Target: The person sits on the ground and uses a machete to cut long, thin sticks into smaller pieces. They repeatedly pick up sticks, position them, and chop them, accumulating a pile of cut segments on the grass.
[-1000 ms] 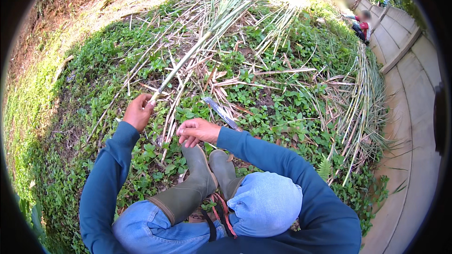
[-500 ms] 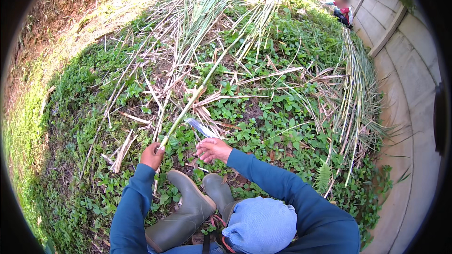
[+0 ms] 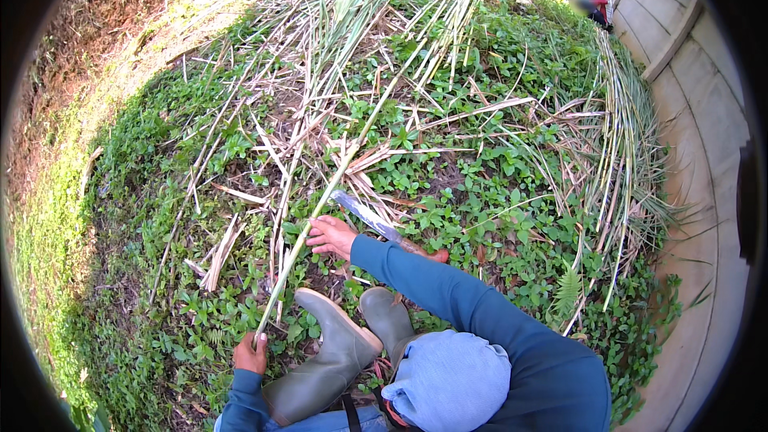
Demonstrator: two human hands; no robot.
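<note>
A long yellow-green cane-like stalk [image 3: 336, 180] runs diagonally from the far heap down to my boots. Its near end is pinched in my left hand [image 3: 250, 354], thumb on top, left of the left boot. My right hand [image 3: 334, 238] is further up the stalk, fingers partly spread, fingertips at its side; whether they touch it is hard to tell. Beneath my right forearm lies a large knife [image 3: 368, 216] with a broad, worn metal blade and a reddish-brown handle [image 3: 432, 254]. The sleeve covers part of that handle.
Cut green stalks [image 3: 344, 24] are heaped ahead, with dry pale husks [image 3: 220, 254] scattered over low leafy plants. Another stalk pile [image 3: 624, 168] lies along a concrete wall [image 3: 692, 136] at right. A person [image 3: 596, 0] is by the wall far off. My rubber boots [image 3: 332, 344] stand close.
My left hand has moved down toward me with the stalk's near end, which now reaches beside my boot. My right hand has shifted from beside the knife to the stalk.
</note>
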